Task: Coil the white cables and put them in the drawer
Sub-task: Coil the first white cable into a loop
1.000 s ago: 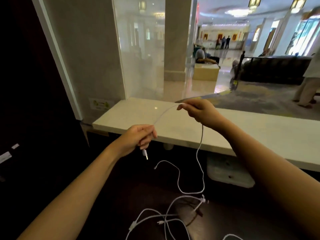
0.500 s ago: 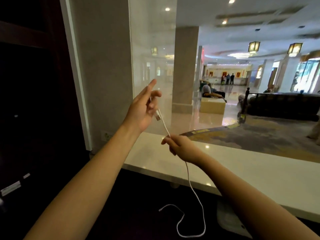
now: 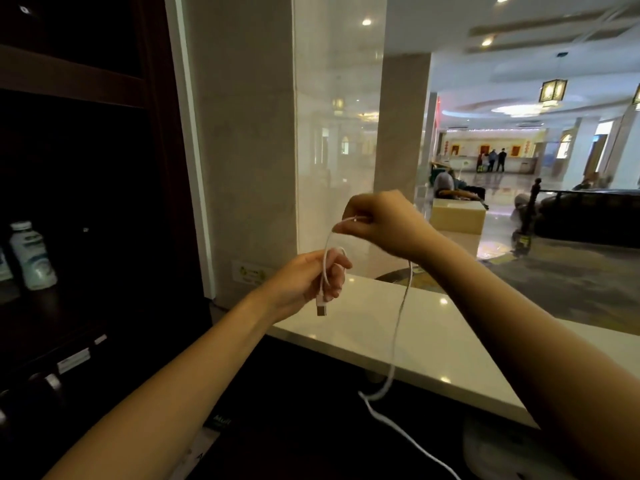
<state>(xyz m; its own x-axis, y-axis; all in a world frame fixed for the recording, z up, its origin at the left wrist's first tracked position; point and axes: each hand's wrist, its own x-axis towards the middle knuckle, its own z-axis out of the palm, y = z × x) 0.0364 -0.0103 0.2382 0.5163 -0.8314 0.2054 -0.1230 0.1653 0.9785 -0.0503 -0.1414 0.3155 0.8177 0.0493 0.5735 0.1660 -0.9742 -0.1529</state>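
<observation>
White cable (image 3: 401,306) — plug end clenched in closed left hand (image 3: 308,282), first loop pinched above by right hand (image 3: 377,220), tail trailing down to the dark desk (image 3: 311,427) — coiling just begun; next, lay further loops into the left fist.

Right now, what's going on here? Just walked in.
A person is coiling a white cable by hand at a counter. The left hand grips the end near the USB plug, which hangs below its fingers. The right hand pinches the cable higher up, forming the first loop between the two hands. The rest trails down off the counter edge, uncoiled. No drawer is in view.
</observation>
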